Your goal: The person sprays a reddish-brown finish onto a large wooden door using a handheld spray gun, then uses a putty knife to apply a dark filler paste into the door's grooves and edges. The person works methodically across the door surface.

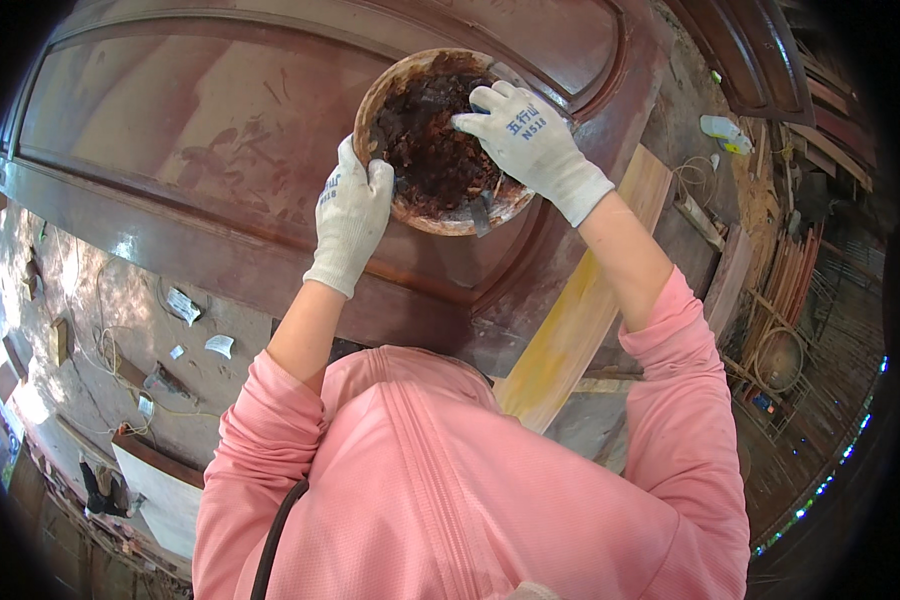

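A round bowl [368, 92] with a pale, stained rim is above the brown panelled door [180, 120]. Dark reddish-brown, lumpy paste [435, 150] coats its inside. My left hand [355, 205], in a white knitted work glove, grips the bowl's left rim, thumb toward the inside. Over the right side of the bowl is my right hand [525, 135], gloved alike, its fingers bent and drawn together near the paste. Whatever they may hold is hidden. A small grey flat strip [481, 213] sticks out over the bowl's near rim.
A pale wooden board [560, 330] with yellow stains lies right of the door. Another brown door [745, 55] is at the far right. Scraps of paper [183, 306], cords and wood pieces litter the ground at left. Thin wooden strips [790, 270] are stacked at right.
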### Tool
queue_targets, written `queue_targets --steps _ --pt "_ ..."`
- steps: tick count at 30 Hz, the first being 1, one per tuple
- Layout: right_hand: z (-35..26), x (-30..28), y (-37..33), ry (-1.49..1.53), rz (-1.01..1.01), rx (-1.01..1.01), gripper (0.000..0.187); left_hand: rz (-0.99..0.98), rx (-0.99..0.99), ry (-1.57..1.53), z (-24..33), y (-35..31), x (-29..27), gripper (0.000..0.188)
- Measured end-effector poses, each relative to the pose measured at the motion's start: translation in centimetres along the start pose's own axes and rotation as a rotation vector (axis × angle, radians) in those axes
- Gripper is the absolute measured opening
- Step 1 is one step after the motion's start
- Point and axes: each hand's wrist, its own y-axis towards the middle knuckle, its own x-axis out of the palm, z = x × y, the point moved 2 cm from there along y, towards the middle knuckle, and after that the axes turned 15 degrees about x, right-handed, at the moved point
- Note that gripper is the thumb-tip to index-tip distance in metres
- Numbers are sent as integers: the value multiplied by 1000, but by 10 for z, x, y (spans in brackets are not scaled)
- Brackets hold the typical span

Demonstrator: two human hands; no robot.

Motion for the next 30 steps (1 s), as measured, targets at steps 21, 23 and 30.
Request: queue_targets --steps 21,23,30 --pt "5 -3 -11 78 39 85 25 -8 -24 3 4 2 0 40" --pt "6 -3 -13 122 72 142 24 -11 -31 -2 3 2 0 40" --pt "-5 5 -9 112 34 308 20 -21 -31 3 2 2 -1 43"
